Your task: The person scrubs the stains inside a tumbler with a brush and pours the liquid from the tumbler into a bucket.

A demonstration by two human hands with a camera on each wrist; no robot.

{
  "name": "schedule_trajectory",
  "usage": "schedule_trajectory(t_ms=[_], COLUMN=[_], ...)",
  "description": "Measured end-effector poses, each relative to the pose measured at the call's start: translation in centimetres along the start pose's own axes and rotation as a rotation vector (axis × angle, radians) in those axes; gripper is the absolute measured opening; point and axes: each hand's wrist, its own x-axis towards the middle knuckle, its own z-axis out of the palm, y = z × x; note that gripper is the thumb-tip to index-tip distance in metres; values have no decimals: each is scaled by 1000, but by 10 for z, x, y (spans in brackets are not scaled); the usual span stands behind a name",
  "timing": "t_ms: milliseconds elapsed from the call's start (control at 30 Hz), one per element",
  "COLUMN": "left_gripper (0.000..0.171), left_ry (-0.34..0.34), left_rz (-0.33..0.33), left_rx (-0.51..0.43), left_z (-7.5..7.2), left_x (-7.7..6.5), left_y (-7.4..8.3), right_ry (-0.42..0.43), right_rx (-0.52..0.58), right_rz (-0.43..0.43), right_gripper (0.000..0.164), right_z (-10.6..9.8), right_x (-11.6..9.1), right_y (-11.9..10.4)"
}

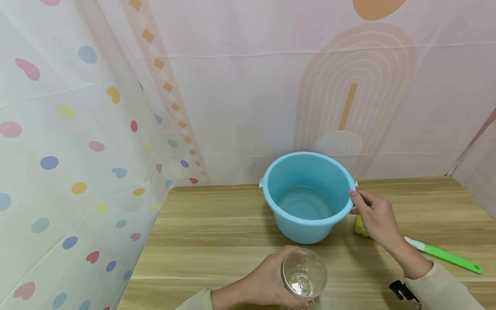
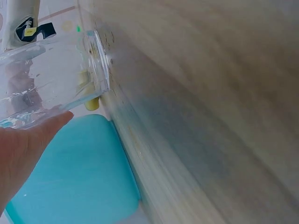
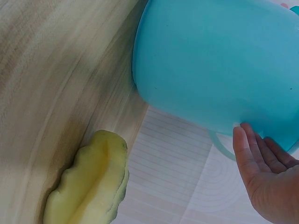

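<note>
In the head view my left hand (image 1: 265,280) grips a clear, see-through cup (image 1: 304,273) in front of the bucket. The left wrist view shows the cup (image 2: 56,74) with its base low over the wood, thumb along its wall. My right hand (image 1: 377,215) holds the rim of a light blue bucket (image 1: 304,234) on its right side, thumb over the rim. Fingers (image 3: 250,144) press the bucket's outer wall from below the rim in the right wrist view. What looks like clear water lies in the bucket's bottom.
Right of the bucket lies a sponge brush with a yellow sponge head (image 1: 360,226) and a green handle (image 1: 453,258), partly hidden behind my right forearm. The wooden table (image 1: 201,224) meets a patterned curtain (image 1: 240,120) behind and a dotted one (image 1: 77,150) at left.
</note>
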Motion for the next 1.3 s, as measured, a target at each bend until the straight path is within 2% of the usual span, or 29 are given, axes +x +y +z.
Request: schedule_trajectory(t_ms=[267, 500, 700, 833, 933, 1167, 1300], left_gripper=[90, 95, 102, 109, 113, 111, 104], left_ry=[0, -13, -14, -7, 8, 76, 147], left_rz=[-2, 23, -36, -68, -54, 0, 19], left_rx=[32, 84, 70, 8, -42, -59, -16], left_z=[0, -2, -6, -9, -12, -23, -33], left_x=[0, 0, -3, -5, -6, -12, -19], left_y=[-2, -2, -5, -3, 0, 9, 11], right_ry=[3, -3, -12, -5, -9, -5, -9], right_rx=[-4, -9, 0, -2, -7, -91, -140], right_rz=[-2, 15, 5, -19, -34, -42, -38], right_gripper=[38, 40, 41, 45, 49, 44, 45], right_z=[-1, -1, -1, 0, 1, -8, -18], right_x=[0, 0, 1, 0, 0, -6, -10], right_y=[1, 1, 1, 2, 2, 0, 2])
